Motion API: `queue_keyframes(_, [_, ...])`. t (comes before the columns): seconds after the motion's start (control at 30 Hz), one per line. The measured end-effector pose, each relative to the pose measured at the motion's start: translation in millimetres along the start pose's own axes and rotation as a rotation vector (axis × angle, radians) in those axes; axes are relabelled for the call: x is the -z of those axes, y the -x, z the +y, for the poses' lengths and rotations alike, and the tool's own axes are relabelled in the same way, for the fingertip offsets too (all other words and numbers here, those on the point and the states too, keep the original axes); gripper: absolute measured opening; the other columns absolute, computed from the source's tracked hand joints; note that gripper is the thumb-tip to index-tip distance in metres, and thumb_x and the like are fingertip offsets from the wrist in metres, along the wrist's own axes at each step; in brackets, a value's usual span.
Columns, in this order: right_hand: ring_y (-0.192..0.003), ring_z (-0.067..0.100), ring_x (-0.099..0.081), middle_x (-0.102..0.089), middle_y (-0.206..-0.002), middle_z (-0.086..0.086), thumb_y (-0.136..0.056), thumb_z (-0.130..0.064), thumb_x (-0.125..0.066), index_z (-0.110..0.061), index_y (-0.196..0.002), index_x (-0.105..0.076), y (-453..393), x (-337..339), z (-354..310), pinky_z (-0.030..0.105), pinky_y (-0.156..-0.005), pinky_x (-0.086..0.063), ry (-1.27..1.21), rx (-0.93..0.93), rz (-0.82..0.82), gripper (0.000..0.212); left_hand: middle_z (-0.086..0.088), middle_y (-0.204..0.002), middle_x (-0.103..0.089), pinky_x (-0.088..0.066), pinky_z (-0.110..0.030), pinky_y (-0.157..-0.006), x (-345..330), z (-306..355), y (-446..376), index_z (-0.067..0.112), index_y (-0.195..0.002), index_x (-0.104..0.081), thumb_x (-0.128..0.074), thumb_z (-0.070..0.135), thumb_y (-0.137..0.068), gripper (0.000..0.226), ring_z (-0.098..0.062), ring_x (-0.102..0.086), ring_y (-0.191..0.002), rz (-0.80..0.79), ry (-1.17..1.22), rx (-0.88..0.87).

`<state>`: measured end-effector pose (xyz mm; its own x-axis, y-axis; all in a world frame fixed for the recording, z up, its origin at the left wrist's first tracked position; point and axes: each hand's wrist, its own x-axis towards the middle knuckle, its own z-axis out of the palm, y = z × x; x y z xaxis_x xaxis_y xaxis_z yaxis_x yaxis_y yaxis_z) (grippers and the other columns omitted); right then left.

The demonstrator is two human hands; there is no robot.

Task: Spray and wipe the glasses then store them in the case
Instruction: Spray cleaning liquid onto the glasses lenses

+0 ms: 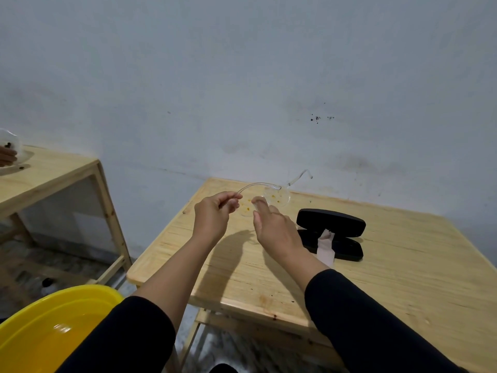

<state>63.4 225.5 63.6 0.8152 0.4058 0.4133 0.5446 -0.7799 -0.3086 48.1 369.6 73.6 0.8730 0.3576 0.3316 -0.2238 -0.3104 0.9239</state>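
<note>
A pair of clear-framed glasses [277, 196] with orange specks on the lenses is held above the far part of the wooden table [390, 265]. My left hand [212, 216] pinches the end of one clear temple arm. My right hand [277, 230] grips the frame at a lens with its fingertips. The other temple arm sticks up toward the wall at the right. A black glasses case [332, 232] lies open on the table just right of my right hand, with a pale cloth [326, 246] draped over its lower half. No spray bottle is visible.
A yellow basin [53, 324] holding water sits at the lower left, below the table's edge. A second wooden table [53, 170] stands at the left, where another person's hand [6, 156] holds a clear glass object. A grey wall rises behind.
</note>
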Motion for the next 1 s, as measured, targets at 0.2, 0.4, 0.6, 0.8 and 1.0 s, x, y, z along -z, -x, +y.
queue_keyframes(0.2, [-0.046,0.016,-0.043,-0.051,-0.068,0.001,-0.099,-0.022,-0.034,-0.026,-0.130,-0.036,5.3,1.2,11.5,0.025,-0.047,-0.037,-0.613,-0.239,0.163,0.031,0.001,-0.075,-0.067,-0.048,-0.008,-0.074,8.2,0.7,-6.0,0.014,-0.092,-0.070,-0.053,0.007,-0.092,0.018,-0.002,-0.066,-0.071,0.039,0.034,0.012])
queue_keyframes(0.4, [-0.031,0.010,-0.030,-0.044,-0.062,0.003,-0.099,-0.024,-0.035,-0.033,-0.118,-0.044,-0.1,9.5,34.0,0.017,-0.033,-0.027,-1.457,-0.690,0.134,0.023,0.000,-0.073,-0.068,-0.054,-0.019,-0.082,17.2,0.6,-13.7,0.018,-0.088,-0.069,-0.054,0.008,-0.091,0.019,0.002,-0.067,-0.069,0.064,0.119,0.024])
queue_keyframes(0.6, [-0.030,0.009,-0.027,-0.045,-0.050,-0.002,-0.099,-0.027,-0.039,-0.028,-0.105,-0.046,-10.1,19.9,27.0,0.014,-0.032,-0.023,-1.624,-0.632,0.034,0.009,-0.003,-0.071,-0.067,-0.054,-0.016,-0.078,15.4,5.7,-14.2,0.021,-0.083,-0.069,-0.054,0.004,-0.091,0.024,-0.002,-0.066,-0.069,0.031,0.165,0.009])
queue_keyframes(0.8, [-0.030,0.008,-0.027,-0.046,-0.053,-0.001,-0.099,-0.025,-0.039,-0.031,-0.107,-0.047,-5.3,7.1,16.9,0.013,-0.031,-0.022,-1.702,-0.652,-0.067,0.013,-0.004,-0.072,-0.066,-0.052,-0.011,-0.071,12.3,10.1,-13.7,0.011,-0.090,-0.069,-0.053,0.002,-0.090,0.018,0.001,-0.065,-0.066,0.033,0.175,-0.012])
queue_keyframes(1.0, [-0.031,0.009,-0.027,-0.046,-0.057,0.000,-0.098,-0.025,-0.039,-0.033,-0.117,-0.047,0.3,-8.8,-6.7,0.013,-0.032,-0.022,-1.655,-0.598,-0.216,0.023,0.001,-0.074,-0.066,-0.053,-0.012,-0.072,7.2,9.5,-13.3,0.008,-0.092,-0.070,-0.053,0.003,-0.091,0.017,0.001,-0.064,-0.065,0.029,0.169,-0.009])
